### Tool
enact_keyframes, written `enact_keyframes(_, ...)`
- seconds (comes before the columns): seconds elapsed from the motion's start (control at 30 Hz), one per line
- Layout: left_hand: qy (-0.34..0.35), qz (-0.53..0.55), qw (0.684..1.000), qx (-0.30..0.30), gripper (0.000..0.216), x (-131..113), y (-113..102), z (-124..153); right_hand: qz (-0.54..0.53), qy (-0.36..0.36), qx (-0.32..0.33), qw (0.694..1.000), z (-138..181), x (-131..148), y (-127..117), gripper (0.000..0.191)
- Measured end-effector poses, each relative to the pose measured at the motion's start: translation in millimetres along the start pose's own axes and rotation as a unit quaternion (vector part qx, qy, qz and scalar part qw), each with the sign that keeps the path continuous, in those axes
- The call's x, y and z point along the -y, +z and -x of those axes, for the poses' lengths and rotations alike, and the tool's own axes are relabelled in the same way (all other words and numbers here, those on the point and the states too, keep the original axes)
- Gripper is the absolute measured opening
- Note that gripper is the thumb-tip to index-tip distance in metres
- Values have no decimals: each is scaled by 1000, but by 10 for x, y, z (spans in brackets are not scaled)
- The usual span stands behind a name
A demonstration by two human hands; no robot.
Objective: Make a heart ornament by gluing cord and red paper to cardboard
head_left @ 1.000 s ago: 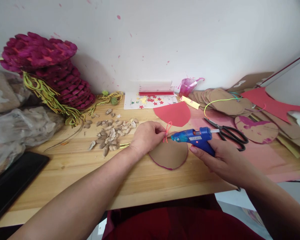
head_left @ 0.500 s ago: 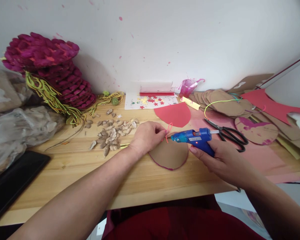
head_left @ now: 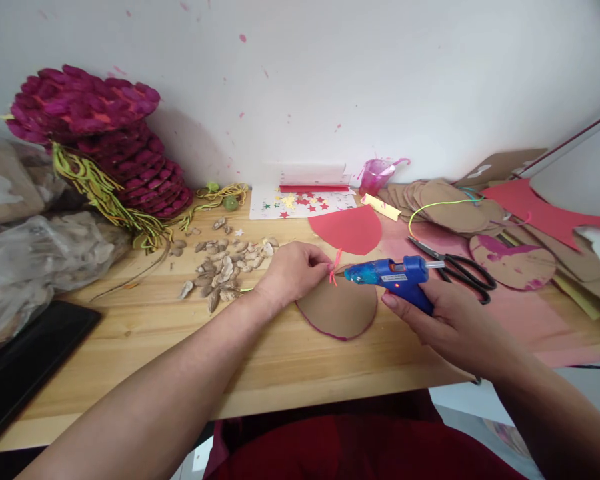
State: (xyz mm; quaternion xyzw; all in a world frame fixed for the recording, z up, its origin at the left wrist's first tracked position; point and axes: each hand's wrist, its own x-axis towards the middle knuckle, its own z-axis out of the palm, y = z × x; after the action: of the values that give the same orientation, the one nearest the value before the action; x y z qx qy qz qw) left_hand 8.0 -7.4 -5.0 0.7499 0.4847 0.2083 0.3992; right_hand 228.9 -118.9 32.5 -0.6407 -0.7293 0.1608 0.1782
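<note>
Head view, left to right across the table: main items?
Magenta bumpy object → peanut shells → left hand → blue glue gun → right hand → paint-stained cardboard disc.

On the table (head_left: 270,373), a cardboard disc (head_left: 337,313) lies between the hands, partly beneath the left hand (head_left: 297,273). At that hand's fingertips, over the disc, is a cord (head_left: 333,275). The glue gun (head_left: 393,272) sits in the right hand (head_left: 447,330), nozzle toward the cord. Peanut shells (head_left: 225,270) lie left of the left hand, a bag (head_left: 55,260) farther left. Behind the hands lies cut paper (head_left: 347,230); scissors (head_left: 437,254) lie just behind the right hand.
</note>
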Motion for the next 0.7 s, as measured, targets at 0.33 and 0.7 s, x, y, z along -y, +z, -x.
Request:
enact_keyframes(0.33, -4, 21, 1000, 4, 12, 45, 19, -22, 2, -16, 8, 1000, 1, 61, 10, 46)
enact_keyframes(0.7, -13, 5, 1000, 3, 10, 12, 6, -10, -5, -23, 34, 999, 6, 69, 10, 41)
